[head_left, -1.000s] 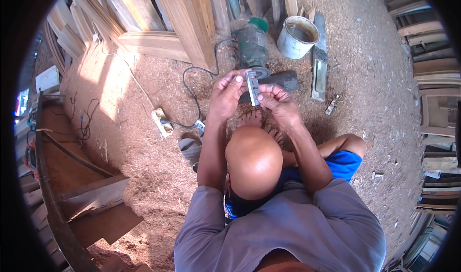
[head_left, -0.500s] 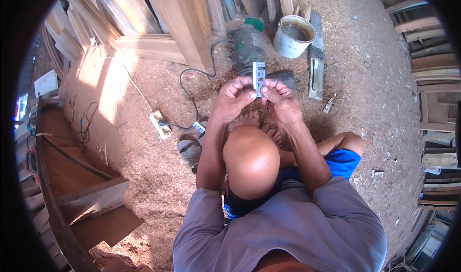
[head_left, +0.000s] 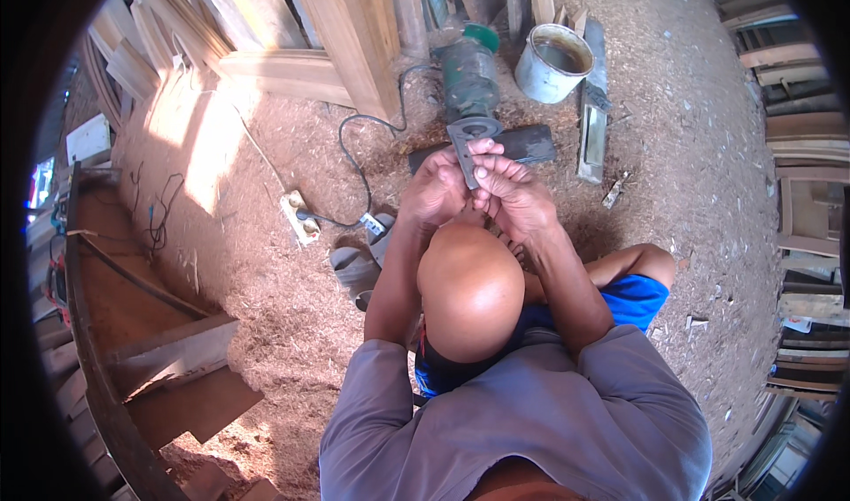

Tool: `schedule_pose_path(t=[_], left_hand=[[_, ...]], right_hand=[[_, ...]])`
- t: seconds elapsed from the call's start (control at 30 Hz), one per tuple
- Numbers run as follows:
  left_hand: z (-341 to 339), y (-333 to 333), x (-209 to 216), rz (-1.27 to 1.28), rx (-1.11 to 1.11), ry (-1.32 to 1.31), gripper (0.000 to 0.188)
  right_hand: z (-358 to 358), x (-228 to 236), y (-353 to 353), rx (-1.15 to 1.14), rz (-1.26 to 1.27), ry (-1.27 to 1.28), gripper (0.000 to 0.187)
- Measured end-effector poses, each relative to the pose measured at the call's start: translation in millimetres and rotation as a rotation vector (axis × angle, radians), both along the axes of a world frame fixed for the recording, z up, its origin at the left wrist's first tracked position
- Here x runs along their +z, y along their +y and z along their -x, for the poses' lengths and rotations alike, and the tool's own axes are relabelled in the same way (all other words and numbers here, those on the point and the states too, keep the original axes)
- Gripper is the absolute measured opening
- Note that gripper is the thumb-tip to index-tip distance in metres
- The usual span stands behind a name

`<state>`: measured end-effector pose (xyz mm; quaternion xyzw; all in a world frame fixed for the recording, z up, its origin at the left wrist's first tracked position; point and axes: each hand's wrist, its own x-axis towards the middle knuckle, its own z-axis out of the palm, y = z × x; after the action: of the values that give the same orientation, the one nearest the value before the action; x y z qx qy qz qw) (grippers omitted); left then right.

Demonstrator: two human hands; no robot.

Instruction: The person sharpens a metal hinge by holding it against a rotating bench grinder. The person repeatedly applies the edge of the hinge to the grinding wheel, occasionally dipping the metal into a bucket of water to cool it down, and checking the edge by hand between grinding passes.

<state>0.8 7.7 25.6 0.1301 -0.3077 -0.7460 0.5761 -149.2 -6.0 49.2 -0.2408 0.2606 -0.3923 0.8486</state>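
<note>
In front of my raised knee, both hands are closed on a small flat metal plate with slots (head_left: pixel 463 153), which stands tilted between them. My left hand (head_left: pixel 436 189) grips its left side near the lower end. On the right side, my right hand (head_left: pixel 516 196) pinches it with thumb and fingers. The plate's upper end overlaps the grey disc (head_left: pixel 480 127) of a green motor-like machine (head_left: pixel 469 78); I cannot tell whether they touch. A dark block (head_left: pixel 529 143) lies beneath the disc, just beyond my fingers.
A whitish bucket (head_left: pixel 553 63) stands right of the machine, beside a long board bearing a rectangular block (head_left: pixel 592 142). A dark cable (head_left: pixel 347 151) runs left to a socket strip (head_left: pixel 299 218). Sandals (head_left: pixel 356 269) lie by my left forearm. Timber (head_left: pixel 350 45) leans at the back.
The plate has turned from its pale face toward me to a darker, slanted face, and its upper end has come nearer the disc. My right fingers have shifted up along it.
</note>
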Motion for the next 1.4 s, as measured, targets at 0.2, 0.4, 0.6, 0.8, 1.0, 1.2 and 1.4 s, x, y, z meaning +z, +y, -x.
schedule_pose_path(t=[0.2,0.4,0.6,0.8,1.0,1.2,1.4], left_hand=[[-1,1,-4,-0.028,0.026,-0.018,0.057],[-1,0,-5,-0.041,0.025,-0.017,0.051],[-1,-1,-3,-0.026,0.037,-0.029,0.05],[0,-2,-4,-0.016,0.045,-0.022,0.049],[0,-3,-4,-0.035,0.052,0.009,0.046],[-2,-4,-8,0.012,0.06,-0.008,0.044],[-1,-4,-4,-0.036,0.053,0.069,0.046]], right_hand=[[-4,2,2,-0.01,-0.013,0.048,0.015],[-2,2,2,-0.009,-0.039,-0.002,0.017],[-1,3,2,-0.002,-0.052,-0.033,0.017],[3,-6,-2,0.054,-0.031,-0.068,0.016],[5,-8,-3,0.068,0.005,-0.012,0.016],[5,-2,-2,0.064,-0.021,-0.008,0.016],[10,-5,-4,0.09,-0.001,0.0,0.018]])
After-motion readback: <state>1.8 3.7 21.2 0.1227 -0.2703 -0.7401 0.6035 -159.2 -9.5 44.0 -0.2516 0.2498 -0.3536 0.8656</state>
